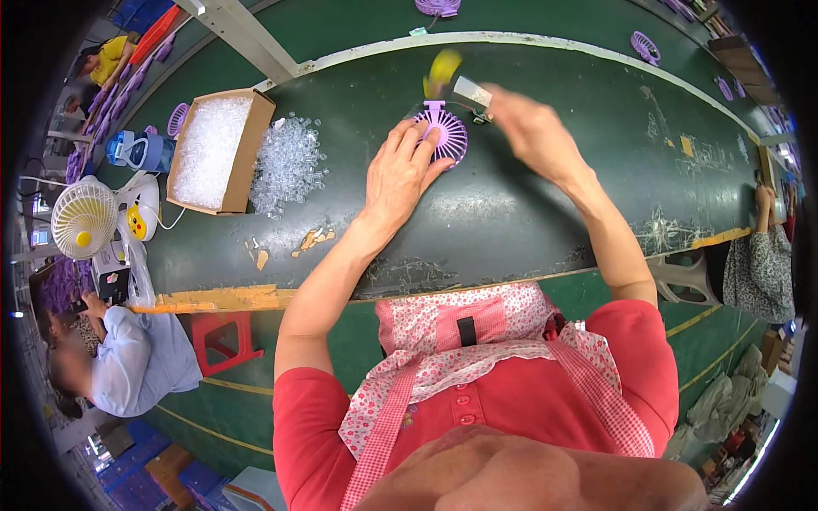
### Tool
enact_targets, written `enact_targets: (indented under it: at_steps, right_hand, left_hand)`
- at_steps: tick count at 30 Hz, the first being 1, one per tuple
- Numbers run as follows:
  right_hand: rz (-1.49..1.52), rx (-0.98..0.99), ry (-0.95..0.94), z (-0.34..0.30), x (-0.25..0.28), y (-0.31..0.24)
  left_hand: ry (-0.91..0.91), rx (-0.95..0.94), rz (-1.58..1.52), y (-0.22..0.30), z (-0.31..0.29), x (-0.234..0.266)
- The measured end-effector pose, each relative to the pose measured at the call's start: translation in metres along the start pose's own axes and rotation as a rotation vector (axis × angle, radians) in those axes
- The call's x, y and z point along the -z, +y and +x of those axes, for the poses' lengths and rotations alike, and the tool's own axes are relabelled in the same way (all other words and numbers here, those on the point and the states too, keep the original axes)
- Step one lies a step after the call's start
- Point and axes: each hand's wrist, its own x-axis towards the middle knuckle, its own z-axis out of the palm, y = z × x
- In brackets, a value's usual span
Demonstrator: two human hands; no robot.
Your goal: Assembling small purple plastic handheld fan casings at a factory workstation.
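My left hand (400,166) presses a purple round fan housing (452,140) down on the dark green table, its fingers and thumb over the left side. The slatted grille shows on the right of the fingers, and a purple hinge-like piece sticks out at the top. In my right hand (532,128), closed and blurred by motion, is what looks like a small mallet (471,88) with a whitish handle and a smeared yellow head. The head hangs just above the fan's top end. Beside the fan lies a small part with thin wires (480,117).
Left of my hands, clear small plastic pieces (288,162) lie heaped beside a cardboard box (243,162) filled with them. A white desk fan (85,217) and blue bottle (141,152) stand farther left. Metal post (243,38) rises behind. Co-workers sit at both sides.
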Motion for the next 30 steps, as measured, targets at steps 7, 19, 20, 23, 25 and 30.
enact_targets:
  at_steps: [7,19,20,23,25,30]
  right_hand:
    - [-0.270,-0.238,-0.035,0.014,0.000,0.025]
    - [-0.016,-0.070,-0.290,0.035,-0.061,0.019]
    - [0.065,-0.109,-0.252,0.034,-0.064,0.017]
    - [0.148,-0.170,-0.196,0.029,-0.070,0.016]
    - [0.129,-0.141,-0.150,0.027,-0.072,0.016]
    - [0.382,-0.260,-0.044,0.025,-0.074,0.002]
  left_hand:
    - [0.042,-0.005,-0.034,-0.003,-0.004,0.003]
    - [0.232,0.247,0.306,-0.090,-0.006,0.025]
    - [0.198,0.313,0.372,-0.098,-0.009,0.027]
    - [0.153,0.392,0.458,-0.114,-0.014,0.030]
    - [0.134,0.406,0.470,-0.119,-0.014,0.028]
    - [0.188,0.380,0.391,-0.112,-0.006,0.028]
